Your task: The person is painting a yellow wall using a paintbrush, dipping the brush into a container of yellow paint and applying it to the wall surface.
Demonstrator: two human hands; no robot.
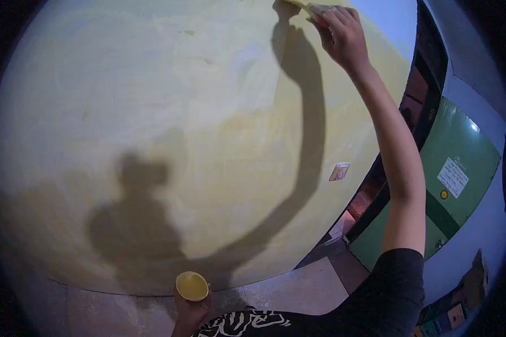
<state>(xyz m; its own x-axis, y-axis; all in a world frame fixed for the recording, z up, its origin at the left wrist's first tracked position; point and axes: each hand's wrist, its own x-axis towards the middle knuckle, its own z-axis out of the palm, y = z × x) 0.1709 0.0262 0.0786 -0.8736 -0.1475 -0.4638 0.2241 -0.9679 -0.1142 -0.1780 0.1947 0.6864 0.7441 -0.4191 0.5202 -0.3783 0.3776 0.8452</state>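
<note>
My right hand (pixel 343 36) is raised high against the wall, fingers closed round a yellow-smeared paintbrush (pixel 305 8). The brush's far end meets the wall near the upper edge of the picture, and its bristles are hard to make out. Low in front of me, my left hand (pixel 191 312) grips a small cup (pixel 192 286) by its side. The cup's open mouth faces up, and its inside looks yellow, like paint. The wall (pixel 208 129) is streaked with pale yellow, whiter in places toward the upper left. A shadow of my head and raised arm falls across it.
A wall switch or socket plate (pixel 339 172) sits low on the wall's right part. Beyond the wall's right edge are a dark doorway and a green door (pixel 461 151) with a paper notice (pixel 452 178). Tiled floor (pixel 298 289) runs along the wall's foot. Stacked items (pixel 444 320) stand lower right.
</note>
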